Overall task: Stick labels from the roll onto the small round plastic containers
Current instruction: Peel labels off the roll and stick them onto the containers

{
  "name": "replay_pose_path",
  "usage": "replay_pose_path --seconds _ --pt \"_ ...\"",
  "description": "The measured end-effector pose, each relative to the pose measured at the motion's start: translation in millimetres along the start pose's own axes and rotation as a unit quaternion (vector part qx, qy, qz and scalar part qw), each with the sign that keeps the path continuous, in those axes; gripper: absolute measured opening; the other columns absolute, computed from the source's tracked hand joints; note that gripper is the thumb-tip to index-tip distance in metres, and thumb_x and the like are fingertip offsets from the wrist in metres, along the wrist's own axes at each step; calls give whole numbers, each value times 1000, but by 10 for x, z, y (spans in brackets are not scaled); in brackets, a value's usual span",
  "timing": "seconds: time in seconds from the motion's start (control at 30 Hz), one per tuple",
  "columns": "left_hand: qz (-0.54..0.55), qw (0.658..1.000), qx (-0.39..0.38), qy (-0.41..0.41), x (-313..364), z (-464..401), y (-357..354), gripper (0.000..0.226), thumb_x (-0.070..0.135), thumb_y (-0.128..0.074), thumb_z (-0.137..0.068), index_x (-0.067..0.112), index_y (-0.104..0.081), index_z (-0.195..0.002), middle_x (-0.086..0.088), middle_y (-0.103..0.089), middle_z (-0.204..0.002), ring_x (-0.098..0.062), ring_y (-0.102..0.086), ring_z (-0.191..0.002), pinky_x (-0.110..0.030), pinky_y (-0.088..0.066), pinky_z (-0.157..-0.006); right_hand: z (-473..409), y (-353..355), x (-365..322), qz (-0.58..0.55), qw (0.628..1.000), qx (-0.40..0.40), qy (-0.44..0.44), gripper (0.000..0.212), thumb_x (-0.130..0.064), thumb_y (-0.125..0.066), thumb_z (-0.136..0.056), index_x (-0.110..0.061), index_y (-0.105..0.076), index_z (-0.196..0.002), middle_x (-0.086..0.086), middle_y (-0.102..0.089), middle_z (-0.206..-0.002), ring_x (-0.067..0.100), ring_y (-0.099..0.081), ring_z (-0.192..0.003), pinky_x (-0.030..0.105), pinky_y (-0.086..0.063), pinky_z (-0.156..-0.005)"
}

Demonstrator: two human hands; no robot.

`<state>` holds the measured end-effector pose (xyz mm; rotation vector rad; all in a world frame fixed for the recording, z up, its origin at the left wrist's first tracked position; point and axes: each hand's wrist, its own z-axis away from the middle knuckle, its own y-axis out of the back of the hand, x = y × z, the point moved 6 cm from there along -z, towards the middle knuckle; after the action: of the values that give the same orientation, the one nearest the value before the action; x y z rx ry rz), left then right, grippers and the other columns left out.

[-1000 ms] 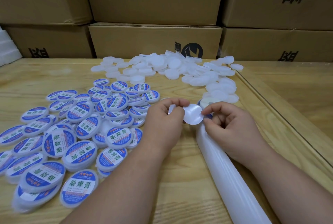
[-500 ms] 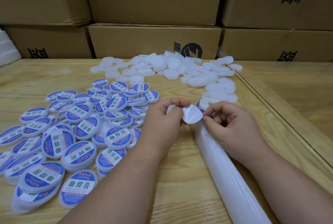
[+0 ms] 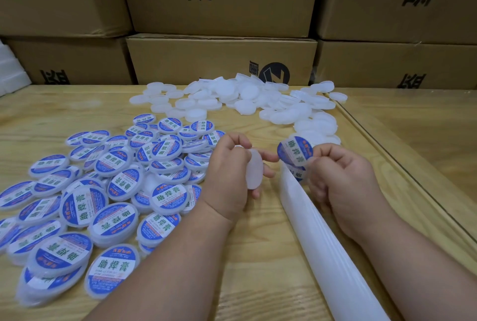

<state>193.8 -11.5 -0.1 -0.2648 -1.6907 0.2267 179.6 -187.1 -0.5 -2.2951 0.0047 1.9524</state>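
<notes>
The left hand (image 3: 229, 173) grips a frosted, translucent round plastic container (image 3: 254, 168) on edge above the pale, grainy wooden bench (image 3: 258, 256). The right hand (image 3: 343, 178) pinches a glossy blue-and-white round label (image 3: 295, 151) over the white backing strip (image 3: 325, 243). Labelled containers (image 3: 103, 191) heap leftward; bare white ones (image 3: 245, 98) lie before brown cardboard boxes (image 3: 219, 59).
</notes>
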Motion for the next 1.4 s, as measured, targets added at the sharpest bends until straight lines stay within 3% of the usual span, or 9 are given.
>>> replay_pose_path --seconds 0.17,0.27,0.43,0.5,0.7,1.0,1.17,1.27,1.4 --pt "-13 1000 21 0 -57 -16 25 10 22 -53 -99 13 -57 -98 -1 -79 -100 -17 -74 -79 -25 -49 -43 -43 -3 57 -89 992 -46 -77 25 -19 -57 -76 -23 -49 -53 -3 -30 -50 14 -20 -47 24 -14 -43" --pt "-2 1000 0 15 -72 -35 5 15 19 -47 -107 16 -62 -108 0 -79 -101 -12 -72 -82 -26 -54 -53 -33 -29 61 -82 990 -71 -86 23 -20 -58 -77 -21 -47 -57 -3 -28 -51 13 -18 -47 24 -13 -43" --pt "57 996 -42 55 -69 -43 -57 22 20 -45 -101 14 -65 -106 -17 -76 -107 -31 -71 -95 -41 -55 -70 31 -129 40 -6 992 -97 -81 16 -19 -62 -76 -21 -64 -61 -3 -32 -52 9 -22 -43 18 -22 -39" --pt "69 994 -51 65 -67 -39 -73 31 21 -44 -85 11 -65 -105 -20 -75 -108 -31 -71 -95 -39 -55 -69 45 -161 28 13 992 -98 -79 19 -16 -65 -79 -22 -67 -61 -4 -35 -51 8 -25 -41 16 -25 -38" --pt "45 993 -93 63 -73 -41 -127 45 15 -46 -67 7 -64 -107 -19 -76 -105 -28 -72 -85 -31 -54 -54 65 -191 25 59 992 -95 -67 36 -8 -62 -95 -23 -71 -64 -7 -39 -50 5 -29 -41 14 -28 -39" --pt "39 993 -97 57 -132 -54 -110 41 12 -44 -71 8 -68 -104 -18 -76 -103 -27 -72 -86 -31 -55 -55 70 -194 18 59 993 -83 -67 26 -10 -63 -96 -16 -70 -71 -14 -53 -49 -1 -41 -38 9 -33 -41" --pt "27 995 -83 57 -130 -46 -94 28 10 -47 -87 11 -69 -103 -16 -77 -104 -26 -72 -87 -31 -56 -56 77 -198 10 70 991 -91 -68 23 -12 -63 -97 -14 -71 -75 -14 -57 -52 -1 -45 -41 9 -36 -42" --pt "26 994 -84 61 -143 -46 -92 33 -1 -39 -96 11 -69 -102 -16 -77 -104 -25 -72 -84 -30 -56 -55 77 -194 12 75 991 -91 -69 22 -11 -63 -97 -13 -70 -76 -15 -57 -51 -2 -45 -40 9 -35 -42" --pt "22 994 -87 57 -135 -47 -103 39 -9 -37 -91 11 -69 -102 -14 -77 -103 -24 -73 -86 -29 -55 -55 75 -194 19 73 991 -91 -71 19 -12 -64 -97 -10 -71 -78 -14 -60 -54 -2 -47 -42 10 -37 -43"
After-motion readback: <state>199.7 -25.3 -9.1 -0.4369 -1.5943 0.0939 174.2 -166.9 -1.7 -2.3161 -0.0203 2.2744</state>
